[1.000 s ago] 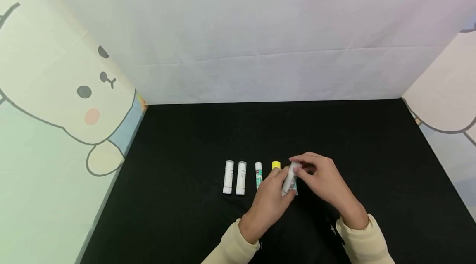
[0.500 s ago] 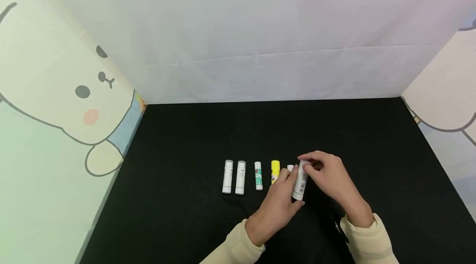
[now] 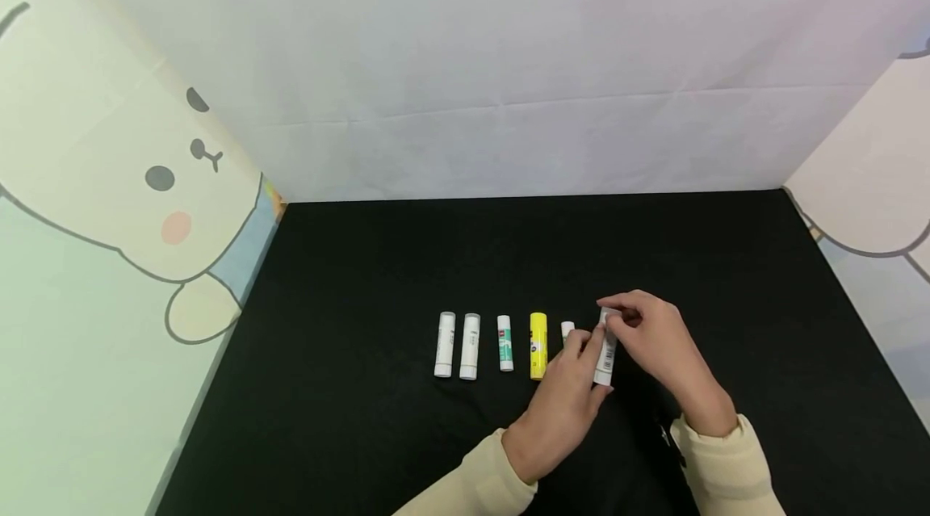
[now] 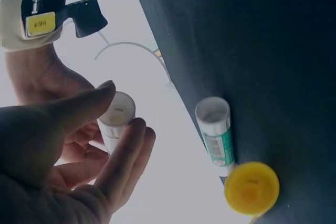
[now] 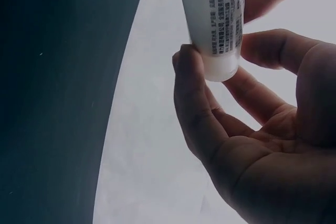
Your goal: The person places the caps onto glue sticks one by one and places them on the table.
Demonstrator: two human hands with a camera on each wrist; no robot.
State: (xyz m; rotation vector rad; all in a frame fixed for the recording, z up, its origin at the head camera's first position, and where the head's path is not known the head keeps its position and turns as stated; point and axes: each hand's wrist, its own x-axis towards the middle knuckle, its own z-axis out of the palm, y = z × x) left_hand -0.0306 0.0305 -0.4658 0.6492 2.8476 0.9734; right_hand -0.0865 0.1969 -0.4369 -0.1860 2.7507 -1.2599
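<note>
A white glue stick (image 3: 607, 354) with a barcode and printed text is held between both hands at the right end of a row. My left hand (image 3: 563, 411) pinches its near end between thumb and fingers, as the left wrist view shows. At the far end, my right hand (image 3: 657, 338) pinches it with thumb and fingertips. Left of it lies a small green-and-white glue stick (image 4: 218, 140), partly hidden behind the left hand in the head view. Beside that is a yellow glue stick (image 3: 538, 346).
Further left in the row lie another small green-and-white glue stick (image 3: 504, 344) and two larger white glue sticks, one inner (image 3: 470, 346) and one outer (image 3: 445, 345). All rest on a black tablecloth (image 3: 363, 282). A white cloth backdrop (image 3: 508, 56) stands behind.
Both hands have moved right with the white glue stick, which has turned more upright in the head view. The yellow glue stick and the first small green-and-white one have come into fuller view.
</note>
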